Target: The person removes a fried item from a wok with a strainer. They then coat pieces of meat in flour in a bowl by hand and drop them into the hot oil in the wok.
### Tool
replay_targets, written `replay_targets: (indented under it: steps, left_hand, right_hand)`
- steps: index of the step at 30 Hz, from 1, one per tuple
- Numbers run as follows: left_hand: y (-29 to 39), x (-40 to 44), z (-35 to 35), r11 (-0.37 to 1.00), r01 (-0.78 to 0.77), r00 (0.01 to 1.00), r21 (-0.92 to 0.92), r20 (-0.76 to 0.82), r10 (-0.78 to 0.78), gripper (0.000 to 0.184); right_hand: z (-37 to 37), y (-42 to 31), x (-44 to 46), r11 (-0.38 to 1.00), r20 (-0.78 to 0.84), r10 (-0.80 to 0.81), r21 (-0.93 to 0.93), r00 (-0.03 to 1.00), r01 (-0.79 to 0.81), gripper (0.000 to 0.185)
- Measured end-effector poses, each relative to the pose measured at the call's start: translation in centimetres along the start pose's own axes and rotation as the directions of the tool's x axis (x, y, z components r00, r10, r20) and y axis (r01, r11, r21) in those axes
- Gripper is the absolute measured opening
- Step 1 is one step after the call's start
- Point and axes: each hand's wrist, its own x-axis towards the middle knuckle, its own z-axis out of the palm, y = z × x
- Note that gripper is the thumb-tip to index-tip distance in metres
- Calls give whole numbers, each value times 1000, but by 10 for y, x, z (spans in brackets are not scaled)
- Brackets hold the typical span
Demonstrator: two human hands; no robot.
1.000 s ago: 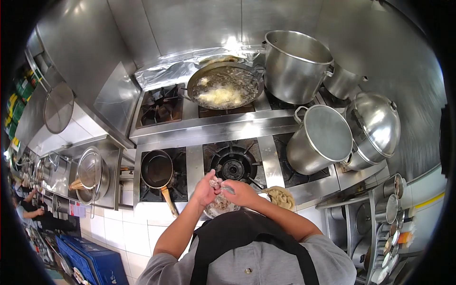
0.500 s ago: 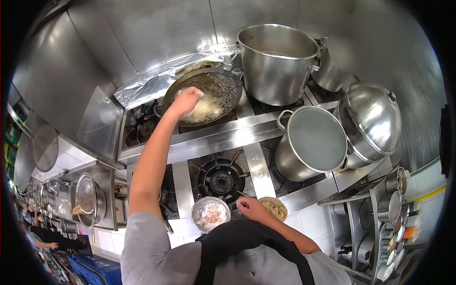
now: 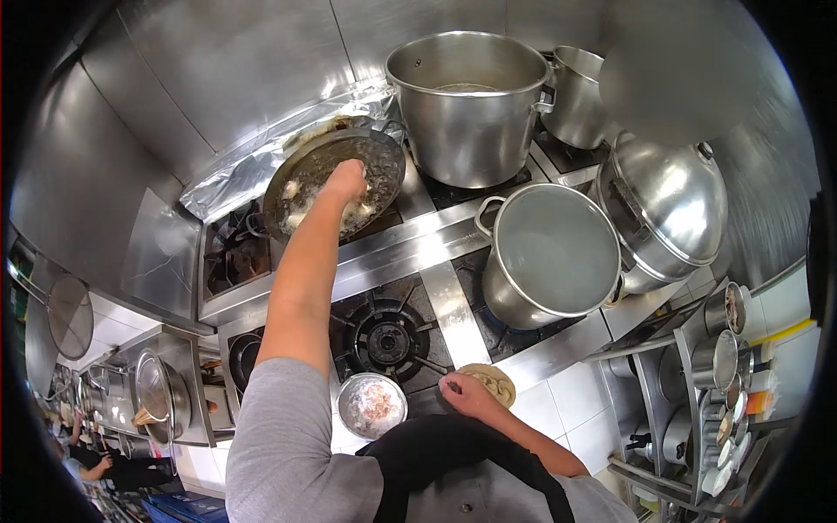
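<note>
My left hand (image 3: 347,180) is over the wok (image 3: 277,181) on the back burner. Its fingers are bunched, and what they hold, if anything, is hidden. Dark bubbling oil fills the wok, with pale frying pieces (image 3: 295,218) near its front side. My right hand (image 3: 468,394) is low in front, fingers curled, beside a round container (image 3: 493,382) of pale beige food. I cannot make out what, if anything, is in that hand. To its left is a metal bowl (image 3: 349,418) with white powder and pinkish pieces.
A tall stockpot (image 3: 466,131) stands behind, right of the wok. Nearer is a pot of cloudy liquid (image 3: 558,248), beside a domed lidded pot (image 3: 680,205). An iron burner (image 3: 388,343) lies before me. Shelves of pans (image 3: 671,410) stand right; a strainer (image 3: 155,383) is left.
My view has shifted right, so the stove appears farther left. My left hand has moved rightward over the wok. The pale foamy patch there now shows as separate pieces.
</note>
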Motion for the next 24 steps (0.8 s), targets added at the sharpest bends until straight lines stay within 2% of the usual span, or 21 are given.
replay_targets:
  steps: [1,2,4,5,7,9,10,11,12,13,14,16,17,18,19,21,23,24]
  left_hand:
    - [-2,-2,0,1000,5,1000,-2,0,-5,25]
    - [-5,-4,-2,999,-28,997,-33,-73,26,26]
    - [-9,-19,-17,992,-78,977,-95,-207,57,27]
    - [-13,-31,-29,993,-66,976,-94,-213,44,27]
    - [-16,-64,-57,972,-218,866,-83,-475,154,25]
    - [-15,-114,-92,971,-233,802,-57,-576,158,23]
    - [-22,-139,-105,956,-290,752,-33,-626,206,23]
    - [-24,-168,-112,957,-275,755,-94,-637,154,22]
    - [-27,-198,-116,967,-247,754,-65,-640,150,21]
    - [-29,-228,-115,975,-217,756,-38,-639,143,20]
    - [-29,-257,-108,979,-187,797,-78,-594,105,18]
    - [-30,-313,-83,975,-166,877,-148,-475,77,15]
    - [-27,-338,-67,976,-128,931,-176,-360,58,14]
    - [-27,-360,-45,972,-114,960,-206,-275,54,14]
    - [-28,-378,-23,967,-99,979,-234,-197,53,14]
    - [-35,-409,28,959,-158,986,-235,-87,141,19]
    - [-32,-430,71,965,-130,984,-226,93,155,22]
    - [-29,-441,90,965,-121,984,-234,96,147,22]
  right_hand:
    - [-3,-3,-1,994,67,108,-17,992,-107,19]
    - [-4,-6,-2,977,133,214,-40,968,-211,21]
    - [-2,-13,-1,973,166,228,-56,959,-222,22]
    - [0,-17,1,970,188,241,-73,952,-231,22]
    - [5,-24,7,972,230,236,-70,944,-226,24]
    - [16,-23,11,971,275,241,-70,931,-230,26]
    - [23,-13,15,983,269,170,-111,948,-144,28]
    - [32,-4,19,987,266,96,-150,959,-57,32]
    - [40,4,22,982,247,74,-188,966,-27,39]
    - [46,8,27,967,277,146,-243,950,-78,42]
    - [52,10,31,945,304,227,-298,925,-134,44]
    - [64,14,37,925,345,232,-368,909,-96,46]
    - [72,29,38,914,343,260,-390,903,-116,44]
    - [78,39,36,939,326,249,-313,912,-144,41]
    - [82,37,35,935,318,333,-233,888,-267,31]
    - [84,25,34,929,355,366,-84,860,-360,27]
    - [87,14,36,902,344,421,-62,839,-427,27]
    - [86,4,35,892,339,436,-39,834,-451,27]
